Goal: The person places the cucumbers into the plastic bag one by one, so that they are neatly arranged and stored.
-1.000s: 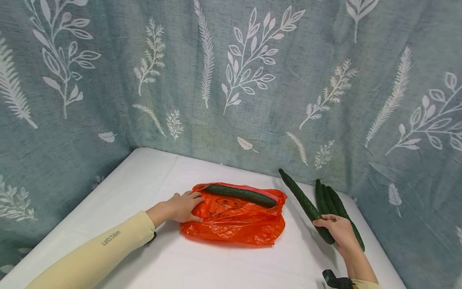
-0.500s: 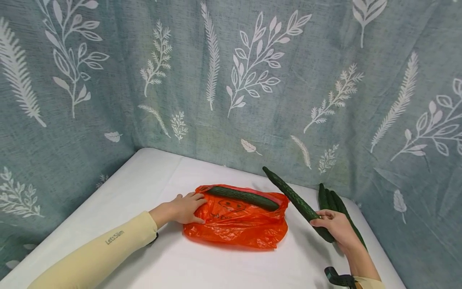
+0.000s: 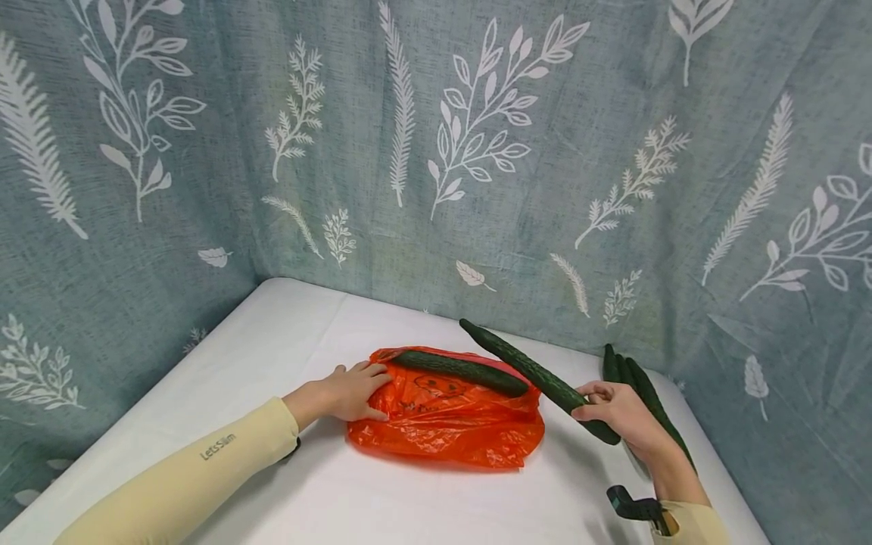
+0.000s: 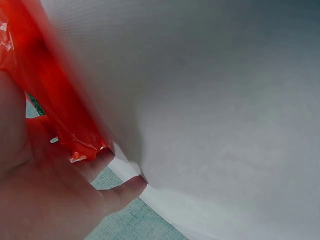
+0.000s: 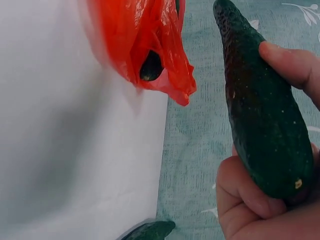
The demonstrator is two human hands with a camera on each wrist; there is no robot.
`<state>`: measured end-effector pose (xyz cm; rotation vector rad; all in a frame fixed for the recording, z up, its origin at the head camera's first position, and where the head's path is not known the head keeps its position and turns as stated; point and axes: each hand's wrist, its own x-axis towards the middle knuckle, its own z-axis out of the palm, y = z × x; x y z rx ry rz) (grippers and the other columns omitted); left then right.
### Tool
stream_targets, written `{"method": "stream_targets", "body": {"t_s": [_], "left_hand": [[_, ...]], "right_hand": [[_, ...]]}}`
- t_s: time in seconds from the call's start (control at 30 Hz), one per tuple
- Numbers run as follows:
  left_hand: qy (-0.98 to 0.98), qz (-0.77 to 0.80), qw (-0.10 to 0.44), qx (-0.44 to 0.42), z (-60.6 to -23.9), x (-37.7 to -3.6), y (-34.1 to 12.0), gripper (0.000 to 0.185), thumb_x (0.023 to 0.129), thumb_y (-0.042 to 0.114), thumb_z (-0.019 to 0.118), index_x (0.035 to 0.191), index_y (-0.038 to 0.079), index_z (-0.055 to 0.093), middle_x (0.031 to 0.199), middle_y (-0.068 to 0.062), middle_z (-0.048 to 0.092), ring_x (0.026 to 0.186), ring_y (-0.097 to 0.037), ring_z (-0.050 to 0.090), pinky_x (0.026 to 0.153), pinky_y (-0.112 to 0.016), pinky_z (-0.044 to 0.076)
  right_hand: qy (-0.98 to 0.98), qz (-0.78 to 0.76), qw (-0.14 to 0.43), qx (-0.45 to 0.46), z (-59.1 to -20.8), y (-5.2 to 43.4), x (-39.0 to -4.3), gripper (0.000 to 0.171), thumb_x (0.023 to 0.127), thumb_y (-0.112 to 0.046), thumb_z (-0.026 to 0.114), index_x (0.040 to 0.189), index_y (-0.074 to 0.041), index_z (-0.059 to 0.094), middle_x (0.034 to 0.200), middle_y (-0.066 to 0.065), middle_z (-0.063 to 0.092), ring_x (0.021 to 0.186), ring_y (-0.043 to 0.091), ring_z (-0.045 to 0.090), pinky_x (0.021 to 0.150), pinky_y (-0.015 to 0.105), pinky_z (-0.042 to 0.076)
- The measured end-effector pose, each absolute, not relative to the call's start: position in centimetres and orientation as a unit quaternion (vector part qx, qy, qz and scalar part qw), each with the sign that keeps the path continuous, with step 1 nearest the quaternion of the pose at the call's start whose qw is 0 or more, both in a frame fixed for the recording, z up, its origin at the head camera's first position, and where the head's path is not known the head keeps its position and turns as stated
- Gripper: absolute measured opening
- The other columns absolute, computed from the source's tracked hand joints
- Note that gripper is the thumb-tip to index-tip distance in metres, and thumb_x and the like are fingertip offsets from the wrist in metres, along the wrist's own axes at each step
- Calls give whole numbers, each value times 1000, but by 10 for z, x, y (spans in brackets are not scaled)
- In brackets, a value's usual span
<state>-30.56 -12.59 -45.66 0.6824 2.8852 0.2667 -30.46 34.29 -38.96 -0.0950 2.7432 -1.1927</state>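
Two hands are working over a white bench w/ an orange plastic bag lying on it. Right hand is gripping a long dark cucumber near its butt end, fingers curled round it, tip hanging above the bag. Left hand is resting flat on the bag's edge, fingers relaxed. Another cucumber is lying at the bag's mouth; more cucumbers are sitting at far right. Probably stiff, bumpy, moderately heavy; held so far back it may droop, so a grip nearer mid-length seems steadier

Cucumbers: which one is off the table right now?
The cucumber gripped by the right hand, raised aslant toward the orange bag. One lies in that bag; the others rest by the curtain.
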Motion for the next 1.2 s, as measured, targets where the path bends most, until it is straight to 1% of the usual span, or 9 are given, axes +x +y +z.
{"method": "stream_targets", "body": {"t_s": [0.2, 0.3, 0.43, 0.57, 0.67, 0.87, 1.0, 1.1, 1.2], "left_hand": [[965, 87, 77, 236, -455, -304, -127, 81, 90, 58, 66, 154, 14, 43, 160, -9, 35, 148, -37, 31, 109, -69, 32], [963, 89, 77, 242, -454, -303, -128, 80, 91, 58, 66, 153, 13, 43, 160, -10, 35, 148, -39, 31, 109, -69, 32], [964, 87, 73, 241, -453, -303, -128, 80, 90, 59, 66, 153, 14, 45, 160, -10, 36, 148, -38, 33, 108, -69, 33], [965, 86, 60, 240, -453, -302, -128, 78, 88, 57, 69, 150, 14, 49, 158, -10, 39, 145, -35, 38, 107, -67, 36], [966, 80, 47, 242, -454, -301, -127, 75, 88, 57, 70, 147, 14, 52, 156, -10, 41, 142, -35, 41, 106, -64, 39], [968, 58, 29, 244, -454, -300, -125, 72, 88, 58, 70, 144, 15, 56, 154, -10, 44, 139, -34, 46, 105, -61, 42], [968, 54, 25, 245, -456, -301, -125, 71, 87, 59, 70, 142, 15, 58, 152, -9, 46, 138, -34, 47, 104, -60, 44], [968, 53, 21, 245, -457, -302, -125, 70, 87, 59, 70, 141, 16, 59, 151, -9, 48, 137, -34, 48, 102, -60, 46], [967, 51, 15, 249, -458, -302, -125, 69, 86, 59, 71, 140, 17, 60, 149, -9, 51, 136, -34, 49, 99, -58, 48]], "right_hand": [[908, -402, 96, -66, -384, 332, -309, 48, 81, -18, 82, 123, 0, 66, 96, 3, 55, 106, 27, 50, 81, 39, 45], [904, -408, 101, -85, -383, 328, -311, 45, 80, -15, 82, 120, -1, 68, 82, -1, 55, 88, 19, 53, 80, 36, 46], [905, -394, 107, -123, -385, 322, -316, 37, 79, -15, 81, 110, 1, 69, 63, -2, 29, 74, 14, 46, 77, 33, 45], [909, -370, 112, -156, -389, 315, -321, 29, 79, -16, 81, 102, -2, 70, 64, -2, 31, 79, 14, 51, 75, 32, 46], [906, -367, 120, -173, -391, 311, -325, 28, 79, -13, 80, 104, -4, 70, 64, -2, 31, 66, 13, 40, 71, 32, 46], [900, -356, 143, -206, -392, 299, -330, 28, 80, -12, 81, 103, -1, 69, 63, -3, 29, 66, 11, 40, 82, 34, 51], [902, -350, 154, -203, -389, 289, -333, 34, 79, -12, 81, 110, -2, 69, 63, -2, 30, 62, 13, 33, 81, 36, 49], [903, -344, 157, -204, -390, 284, -337, 24, 80, -14, 82, 97, -5, 67, 61, -2, 33, 70, 14, 50, 88, 41, 52], [903, -343, 157, -207, -392, 279, -342, 32, 80, -15, 82, 75, -11, 51, 73, -1, 56, 103, 23, 65, 99, 46, 51]]}}
